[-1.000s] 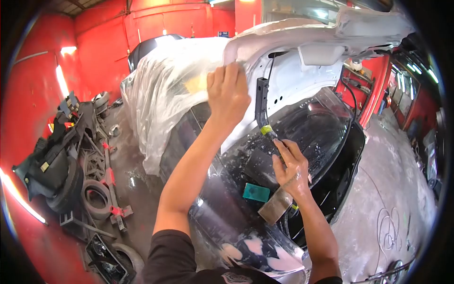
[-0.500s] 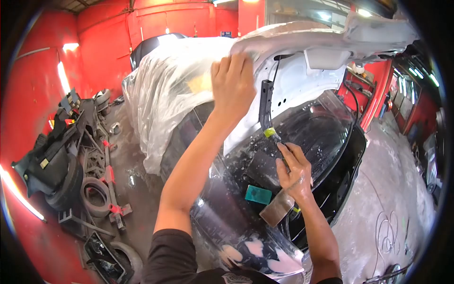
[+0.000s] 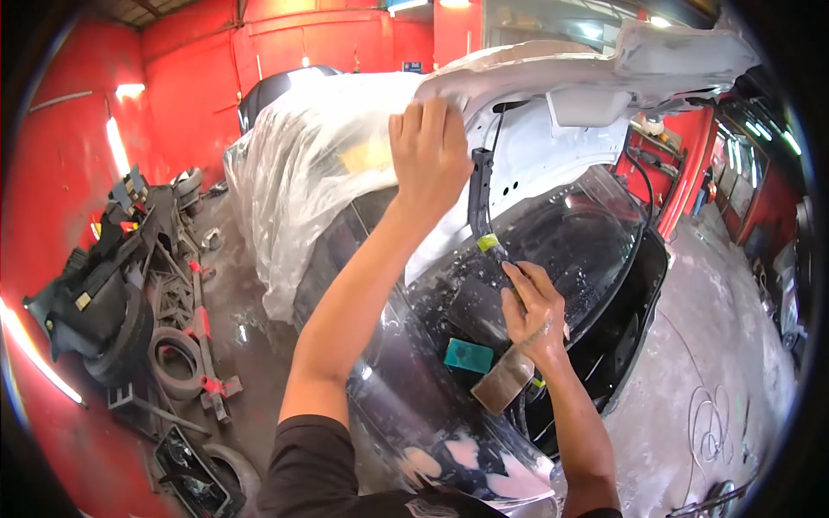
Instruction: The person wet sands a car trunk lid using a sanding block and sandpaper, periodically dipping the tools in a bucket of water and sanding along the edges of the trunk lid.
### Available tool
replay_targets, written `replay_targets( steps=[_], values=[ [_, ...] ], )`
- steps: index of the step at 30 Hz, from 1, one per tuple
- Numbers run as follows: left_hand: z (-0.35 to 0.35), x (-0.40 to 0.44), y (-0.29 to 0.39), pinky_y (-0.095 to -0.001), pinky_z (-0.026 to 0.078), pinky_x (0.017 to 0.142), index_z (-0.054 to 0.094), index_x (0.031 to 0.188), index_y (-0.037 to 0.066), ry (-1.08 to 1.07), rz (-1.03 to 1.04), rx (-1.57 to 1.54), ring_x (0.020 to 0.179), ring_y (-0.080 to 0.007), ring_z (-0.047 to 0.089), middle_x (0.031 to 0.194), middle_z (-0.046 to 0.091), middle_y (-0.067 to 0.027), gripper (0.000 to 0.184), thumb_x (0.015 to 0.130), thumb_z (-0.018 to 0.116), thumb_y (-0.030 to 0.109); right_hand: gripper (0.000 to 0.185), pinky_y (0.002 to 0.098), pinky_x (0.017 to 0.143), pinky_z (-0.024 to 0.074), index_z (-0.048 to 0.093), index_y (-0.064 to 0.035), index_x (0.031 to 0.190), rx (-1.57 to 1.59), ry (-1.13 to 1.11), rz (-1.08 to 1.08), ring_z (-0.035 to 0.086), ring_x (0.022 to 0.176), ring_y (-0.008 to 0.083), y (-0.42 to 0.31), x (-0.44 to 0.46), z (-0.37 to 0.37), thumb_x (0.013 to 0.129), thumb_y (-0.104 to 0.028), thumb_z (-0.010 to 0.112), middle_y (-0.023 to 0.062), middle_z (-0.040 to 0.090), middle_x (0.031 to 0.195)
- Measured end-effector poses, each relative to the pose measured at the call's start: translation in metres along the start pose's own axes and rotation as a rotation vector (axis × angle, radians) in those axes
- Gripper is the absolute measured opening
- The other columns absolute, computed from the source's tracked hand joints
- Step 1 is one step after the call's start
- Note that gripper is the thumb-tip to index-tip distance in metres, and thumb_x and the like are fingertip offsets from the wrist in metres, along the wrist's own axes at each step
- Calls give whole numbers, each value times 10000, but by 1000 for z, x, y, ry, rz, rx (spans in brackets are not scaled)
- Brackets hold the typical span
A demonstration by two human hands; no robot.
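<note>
My left hand (image 3: 429, 155) is raised against the left edge of the white raised car panel (image 3: 484, 69), its fingers bent and close together; anything under them is hidden. Lower right, my right hand (image 3: 535, 311) is wrapped round the lower end of a black bar (image 3: 480, 194), which has yellow-green tape (image 3: 489, 243) on it and reaches up to the panel. Below that hand, a teal block (image 3: 469, 355) and a brown flat block (image 3: 503, 380) rest on the dark, wet-speckled car body (image 3: 406, 371).
Translucent plastic sheeting (image 3: 285, 155) drapes over the car on the left. Car parts and a tyre (image 3: 175, 363) lie along the red wall (image 3: 52, 216). A coiled hose or wire (image 3: 710, 442) is on the floor at right.
My left hand has shifted slightly right along the panel edge since a second ago. My right hand keeps its hold on the bar. The view has moved slightly.
</note>
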State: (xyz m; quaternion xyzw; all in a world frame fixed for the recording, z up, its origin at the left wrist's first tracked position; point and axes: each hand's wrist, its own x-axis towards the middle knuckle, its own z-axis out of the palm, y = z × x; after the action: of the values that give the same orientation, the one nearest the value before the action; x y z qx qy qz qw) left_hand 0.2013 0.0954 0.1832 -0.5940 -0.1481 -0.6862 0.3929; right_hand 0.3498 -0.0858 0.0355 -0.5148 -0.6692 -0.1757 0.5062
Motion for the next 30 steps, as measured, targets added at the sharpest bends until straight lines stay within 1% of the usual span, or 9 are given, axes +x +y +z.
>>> replay_targets(
  steps=[3, 6, 7, 10, 16, 20, 23, 26, 30],
  values=[
    [3, 10, -6, -440, 379, 711, 706, 931, -45, 6, 28, -58, 818, -283, 544, 957, 593, -106, 216, 724, 673, 10, 369, 426, 785, 610, 743, 4, 1235, -1, -11, 8, 747, 916, 387, -1, -3, 2, 869, -4, 706, 214, 698, 1204],
    [-19, -17, -14, -441, 375, 713, 682, 922, -25, -76, 71, 54, 816, -295, 536, 942, 575, -101, 228, 698, 667, 13, 368, 423, 792, 612, 745, 4, 1233, -13, -13, 3, 748, 926, 387, -1, -2, 0, 867, -5, 709, 212, 699, 1205],
    [-22, -17, -10, -431, 396, 728, 682, 1012, -11, -109, 22, 70, 807, -288, 550, 978, 605, -109, 271, 743, 666, -30, 367, 421, 796, 613, 746, 5, 1232, -8, -7, 10, 749, 933, 388, -1, 0, 2, 867, -5, 708, 212, 699, 1204],
    [0, 3, 1, -428, 393, 730, 706, 1081, -26, -2, -21, -22, 808, -276, 554, 986, 612, -97, 335, 747, 679, -20, 365, 420, 803, 612, 746, 7, 1229, -2, -2, 11, 748, 938, 390, 2, -2, 0, 867, -8, 706, 214, 701, 1195],
    [-13, -20, -12, -417, 388, 733, 694, 997, -5, -49, 29, 16, 813, -277, 544, 983, 610, -80, 274, 727, 665, -37, 366, 394, 783, 594, 739, 21, 1252, -19, -30, -10, 743, 886, 347, 0, 0, 2, 888, -4, 701, 216, 697, 1208],
    [4, 2, 0, -413, 393, 732, 721, 1086, -20, 28, 34, -102, 812, -265, 553, 961, 611, -71, 313, 774, 695, -7, 368, 375, 773, 588, 736, 29, 1263, -40, -19, -24, 742, 857, 321, 0, -2, 0, 898, 5, 698, 211, 696, 1219],
    [5, 11, 3, -413, 399, 726, 725, 1082, -20, 24, 36, -81, 806, -268, 556, 963, 622, -72, 312, 770, 703, -14, 368, 376, 766, 587, 737, 27, 1263, -35, -12, -19, 742, 863, 323, -1, -1, 2, 898, 13, 696, 206, 696, 1217],
    [-8, -20, -14, -413, 403, 731, 713, 1005, -6, 40, 94, 17, 800, -276, 551, 968, 623, -75, 277, 731, 694, -37, 370, 424, 781, 610, 741, 15, 1236, -41, -17, -3, 743, 899, 396, -1, -2, 2, 869, -4, 703, 222, 695, 1184],
    [5, 7, -1, -421, 407, 735, 700, 980, 5, 73, 59, -108, 801, -284, 551, 956, 616, -77, 236, 747, 701, -34, 369, 423, 783, 613, 742, 13, 1236, -31, 8, 2, 745, 907, 397, -1, 0, 2, 869, 0, 707, 220, 697, 1188]
  ],
)
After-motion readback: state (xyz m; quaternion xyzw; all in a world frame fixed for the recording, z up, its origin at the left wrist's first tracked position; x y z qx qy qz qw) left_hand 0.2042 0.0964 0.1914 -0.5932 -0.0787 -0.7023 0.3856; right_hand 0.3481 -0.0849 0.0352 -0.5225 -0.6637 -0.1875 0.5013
